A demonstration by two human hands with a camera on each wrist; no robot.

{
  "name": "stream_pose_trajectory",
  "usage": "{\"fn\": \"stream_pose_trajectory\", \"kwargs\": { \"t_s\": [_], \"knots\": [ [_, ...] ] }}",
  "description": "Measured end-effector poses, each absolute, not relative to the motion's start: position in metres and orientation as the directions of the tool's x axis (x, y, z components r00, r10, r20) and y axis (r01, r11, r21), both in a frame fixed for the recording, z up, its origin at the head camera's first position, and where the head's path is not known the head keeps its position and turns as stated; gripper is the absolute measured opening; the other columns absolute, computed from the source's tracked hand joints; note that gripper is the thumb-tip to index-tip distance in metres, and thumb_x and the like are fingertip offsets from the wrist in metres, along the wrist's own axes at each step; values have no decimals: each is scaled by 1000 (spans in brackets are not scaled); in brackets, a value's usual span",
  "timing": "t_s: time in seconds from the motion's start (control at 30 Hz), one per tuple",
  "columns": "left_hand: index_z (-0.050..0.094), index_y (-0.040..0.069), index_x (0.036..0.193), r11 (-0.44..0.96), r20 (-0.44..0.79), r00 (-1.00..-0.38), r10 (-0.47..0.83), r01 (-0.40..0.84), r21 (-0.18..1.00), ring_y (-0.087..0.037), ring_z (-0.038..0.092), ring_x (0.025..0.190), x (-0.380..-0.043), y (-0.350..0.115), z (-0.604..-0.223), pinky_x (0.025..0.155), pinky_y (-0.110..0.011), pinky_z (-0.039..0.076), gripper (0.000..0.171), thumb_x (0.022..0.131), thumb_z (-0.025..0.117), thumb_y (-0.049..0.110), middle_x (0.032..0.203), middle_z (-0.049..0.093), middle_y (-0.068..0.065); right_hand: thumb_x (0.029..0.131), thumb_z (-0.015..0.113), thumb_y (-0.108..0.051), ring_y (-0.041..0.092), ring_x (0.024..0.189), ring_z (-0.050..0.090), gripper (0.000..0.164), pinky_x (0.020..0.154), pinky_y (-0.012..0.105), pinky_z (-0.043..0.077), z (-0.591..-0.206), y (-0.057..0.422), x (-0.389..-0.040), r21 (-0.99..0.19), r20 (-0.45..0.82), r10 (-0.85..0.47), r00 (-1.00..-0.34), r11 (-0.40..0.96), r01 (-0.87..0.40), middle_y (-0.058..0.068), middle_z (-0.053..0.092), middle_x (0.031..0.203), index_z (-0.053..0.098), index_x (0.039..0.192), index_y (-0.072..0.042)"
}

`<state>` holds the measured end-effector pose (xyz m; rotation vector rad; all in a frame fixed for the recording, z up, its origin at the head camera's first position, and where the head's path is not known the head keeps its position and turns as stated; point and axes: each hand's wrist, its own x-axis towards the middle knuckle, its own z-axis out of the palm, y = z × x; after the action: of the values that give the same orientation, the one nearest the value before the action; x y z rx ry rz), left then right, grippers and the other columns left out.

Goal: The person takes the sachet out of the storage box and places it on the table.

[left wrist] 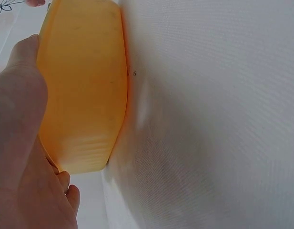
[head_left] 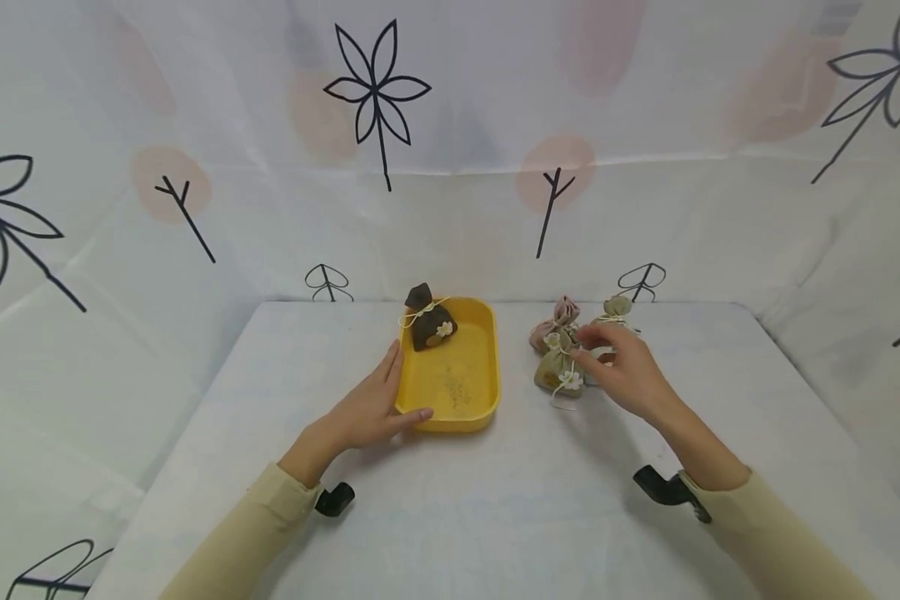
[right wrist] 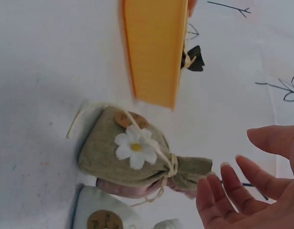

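Observation:
My left hand (head_left: 367,408) rests against the near left corner of a yellow tray (head_left: 450,425), its straight fingers along the left wall and its thumb over the near rim. Inside the tray, toward its far left, lies a dark drawstring pouch (head_left: 432,325) with a white flower. To the right, my right hand (head_left: 622,367) hovers by a cluster of pouches. In the right wrist view its thumb and fingers are spread, with nothing held, near the tied neck of a green pouch (right wrist: 118,152) bearing a white flower. Whether a fingertip touches that neck is unclear.
A pink pouch (head_left: 543,335) and another greenish pouch (head_left: 617,307) stand beside the green one. Partly behind my right hand is a pale grey-green pouch (right wrist: 106,210). A white cloth (head_left: 450,517) covers the table, and a patterned curtain (head_left: 465,225) hangs behind it.

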<state>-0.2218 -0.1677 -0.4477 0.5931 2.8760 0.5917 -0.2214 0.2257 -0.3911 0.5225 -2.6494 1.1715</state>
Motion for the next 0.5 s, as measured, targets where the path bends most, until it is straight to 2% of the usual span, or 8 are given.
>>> {"fn": "stream_pose_trajectory", "kwargs": {
  "t_s": [0.13,0.33,0.5],
  "knots": [
    [-8,4,163,845,-61,-912,406,349,406,-29,13,157,-220,-167,-447,125,-43,20,117,93,57,72,172,-11,-10,101,64,-11,32,109,61,31,86,34,52,-390,220,-225,-679,315,-251,-915,614,-402,20,65,120,61,127,4],
    [-7,3,163,846,-63,-910,410,353,399,-28,11,157,-218,-167,-448,125,-42,19,117,93,56,72,171,-12,-10,102,64,-15,31,107,61,33,88,44,54,-382,207,-229,-690,282,-255,-925,616,-380,20,64,123,59,130,2],
    [-7,2,163,851,-57,-912,406,355,387,-29,11,157,-220,-167,-448,125,-42,19,117,92,54,74,171,-12,-10,102,64,-22,30,112,61,34,95,49,55,-370,194,-236,-708,265,-262,-928,600,-372,18,64,127,60,129,-1]
  ]
}}
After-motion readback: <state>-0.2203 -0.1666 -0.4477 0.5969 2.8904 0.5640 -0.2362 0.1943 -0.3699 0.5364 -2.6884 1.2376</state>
